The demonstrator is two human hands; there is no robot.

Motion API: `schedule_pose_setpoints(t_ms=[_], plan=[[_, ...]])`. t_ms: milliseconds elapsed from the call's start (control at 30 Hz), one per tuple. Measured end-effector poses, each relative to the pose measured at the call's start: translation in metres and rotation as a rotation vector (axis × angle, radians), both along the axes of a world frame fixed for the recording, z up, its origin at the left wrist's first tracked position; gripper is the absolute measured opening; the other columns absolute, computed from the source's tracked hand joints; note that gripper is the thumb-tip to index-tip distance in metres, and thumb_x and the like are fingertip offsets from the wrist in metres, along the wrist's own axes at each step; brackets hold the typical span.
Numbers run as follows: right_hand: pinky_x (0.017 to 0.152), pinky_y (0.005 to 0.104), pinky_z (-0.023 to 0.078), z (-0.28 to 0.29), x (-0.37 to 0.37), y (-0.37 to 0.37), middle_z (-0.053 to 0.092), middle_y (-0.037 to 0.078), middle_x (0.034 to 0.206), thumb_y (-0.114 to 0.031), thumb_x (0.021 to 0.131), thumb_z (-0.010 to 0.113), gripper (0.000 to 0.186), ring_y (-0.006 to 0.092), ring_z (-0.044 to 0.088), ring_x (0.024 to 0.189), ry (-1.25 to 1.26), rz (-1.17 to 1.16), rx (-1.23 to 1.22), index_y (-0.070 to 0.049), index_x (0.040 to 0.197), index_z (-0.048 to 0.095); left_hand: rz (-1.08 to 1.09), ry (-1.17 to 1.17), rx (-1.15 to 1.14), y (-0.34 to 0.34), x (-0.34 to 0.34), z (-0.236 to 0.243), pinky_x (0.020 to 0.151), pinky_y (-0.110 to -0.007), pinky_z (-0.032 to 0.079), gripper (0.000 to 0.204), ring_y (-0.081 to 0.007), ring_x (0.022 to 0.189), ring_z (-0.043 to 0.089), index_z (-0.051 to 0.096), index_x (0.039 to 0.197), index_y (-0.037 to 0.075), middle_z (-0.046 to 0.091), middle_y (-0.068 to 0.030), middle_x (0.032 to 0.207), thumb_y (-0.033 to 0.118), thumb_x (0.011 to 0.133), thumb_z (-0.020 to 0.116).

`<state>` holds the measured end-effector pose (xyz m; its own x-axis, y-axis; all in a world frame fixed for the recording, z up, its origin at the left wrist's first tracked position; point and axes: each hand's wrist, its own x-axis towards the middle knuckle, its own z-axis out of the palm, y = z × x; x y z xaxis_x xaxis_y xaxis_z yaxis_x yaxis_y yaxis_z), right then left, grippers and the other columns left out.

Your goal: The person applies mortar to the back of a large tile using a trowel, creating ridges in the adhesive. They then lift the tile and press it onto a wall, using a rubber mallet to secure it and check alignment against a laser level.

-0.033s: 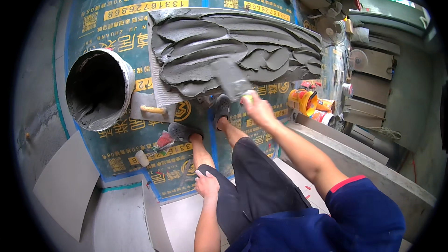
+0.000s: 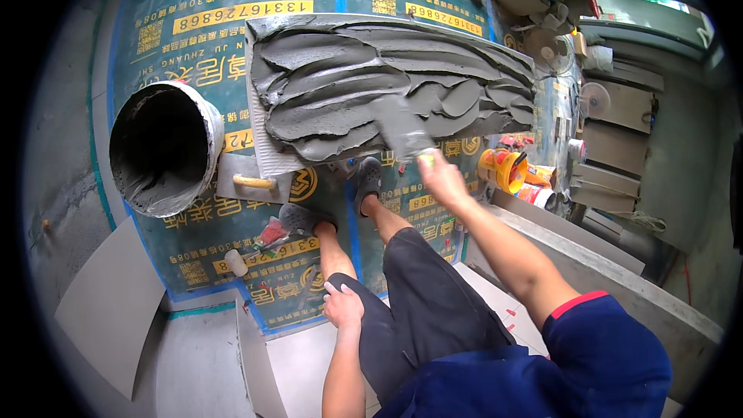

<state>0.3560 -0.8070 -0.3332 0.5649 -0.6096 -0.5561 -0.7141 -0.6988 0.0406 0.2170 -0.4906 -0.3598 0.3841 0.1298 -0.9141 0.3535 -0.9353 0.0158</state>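
My right hand (image 2: 443,179) is closed round the handle of a trowel (image 2: 404,130), blurred by motion. Its flat blade lies against wet grey mortar (image 2: 325,70) near the close edge of a large tile-like slab (image 2: 272,151). The mortar covers most of the slab in thick, uneven ridges, while ribbed bare surface shows along the left side. Resting on my left thigh, my left hand (image 2: 343,306) has its fingers loosely bent and apart and holds nothing.
A bucket (image 2: 209,135) smeared with mortar stands left of the slab, beside a wooden-handled float (image 2: 255,183). Green printed sheeting (image 2: 193,240) covers the floor. A yellow bucket (image 2: 507,170) sits at right, near a low ledge (image 2: 604,279). Fans (image 2: 594,99) stand farther right.
My right hand and the trowel have slid a little to the right along the slab's near edge. My left hand has stayed in place.
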Motion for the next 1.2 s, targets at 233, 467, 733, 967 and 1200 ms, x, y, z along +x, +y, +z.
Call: schedule_pose_setpoints(t_ms=[233, 467, 733, 967, 1200], plan=[[0.044, 0.0323, 0.045, 0.004, -0.005, 0.077, 0.051, 0.004, 0.064, -0.045, 0.097, 0.046, 0.038, 0.0143, 0.053, 0.051, -0.231, -0.962, 0.756, -0.008, 0.094, 0.049, -0.057, 0.021, 0.065, -0.017, -0.009, -0.001, 0.087, -0.048, 0.048, 0.054, -0.0397, 0.098, 0.062, 0.041, 0.135, 0.000, 0.061, -0.0266, 0.108, 0.034, 0.094, 0.043], [0.070, 0.0530, 0.052, 0.014, -0.013, 0.030, 0.066, 0.024, 0.084, -0.042, 0.094, 0.047, 0.043, 0.0438, 0.065, 0.079, -0.022, 0.102, 0.372, -0.007, 0.119, 0.047, -0.129, -0.002, 0.092, -0.038, -0.019, -0.003, 0.086, -0.047, 0.049, 0.053, -0.0404, 0.094, 0.063, 0.042, 0.133, -0.003, 0.063, -0.0272, 0.103, 0.032, 0.093, 0.046], [0.077, 0.0529, 0.051, 0.017, -0.130, -0.264, 0.066, 0.026, 0.092, -0.048, 0.095, 0.043, 0.053, 0.0441, 0.065, 0.086, 0.088, -0.082, -0.167, -0.007, 0.128, 0.045, -0.240, 0.030, 0.159, -0.081, -0.009, 0.002, 0.087, -0.047, 0.049, 0.053, -0.0408, 0.097, 0.063, 0.043, 0.134, -0.002, 0.063, -0.0277, 0.105, 0.032, 0.093, 0.047], [0.049, 0.0369, 0.049, 0.016, -0.143, -0.361, 0.061, 0.011, 0.074, -0.045, 0.096, 0.045, 0.044, 0.0216, 0.060, 0.056, -0.411, -0.909, 0.261, -0.010, 0.121, 0.052, -0.332, 0.065, 0.254, -0.091, -0.010, -0.001, 0.086, -0.046, 0.049, 0.054, -0.0391, 0.098, 0.063, 0.043, 0.135, -0.001, 0.063, -0.0259, 0.106, 0.034, 0.094, 0.046], [0.062, 0.0416, 0.053, 0.002, -0.084, -0.248, 0.064, 0.018, 0.086, -0.047, 0.096, 0.044, 0.044, 0.0322, 0.064, 0.068, -0.356, -0.477, 0.467, -0.010, 0.116, 0.053, -0.464, 0.070, 0.278, -0.111, -0.017, -0.007, 0.087, -0.047, 0.048, 0.056, -0.0389, 0.099, 0.063, 0.043, 0.136, -0.001, 0.064, -0.0256, 0.108, 0.037, 0.094, 0.044]])
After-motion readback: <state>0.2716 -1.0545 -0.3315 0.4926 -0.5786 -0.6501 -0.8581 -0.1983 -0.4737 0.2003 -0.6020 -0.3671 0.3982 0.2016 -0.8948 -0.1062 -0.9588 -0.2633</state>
